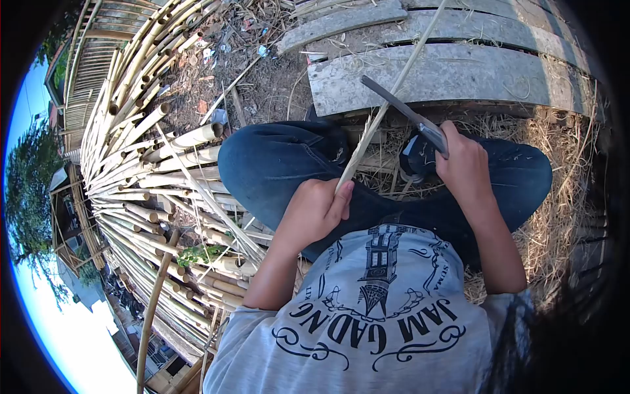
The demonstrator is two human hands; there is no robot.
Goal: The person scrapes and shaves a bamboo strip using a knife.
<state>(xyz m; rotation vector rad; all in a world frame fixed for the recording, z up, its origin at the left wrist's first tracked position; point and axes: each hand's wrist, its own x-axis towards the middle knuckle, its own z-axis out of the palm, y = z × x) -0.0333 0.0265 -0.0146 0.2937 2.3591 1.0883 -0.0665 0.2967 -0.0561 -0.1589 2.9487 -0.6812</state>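
My left hand is closed round the near end of a long, pale bamboo strip. The strip slants up and away over the grey boards, and its edge looks frayed a little beyond my fingers. My right hand grips the handle of a long-bladed knife. The dark blade points up and to the left and crosses the strip above my lap. Whether its edge touches the strip, I cannot tell.
Wooden boards lie in front of my crossed legs. Many bamboo poles are piled on the left, some ending near my left knee. Shavings cover the ground at the right, and litter lies on the soil ahead.
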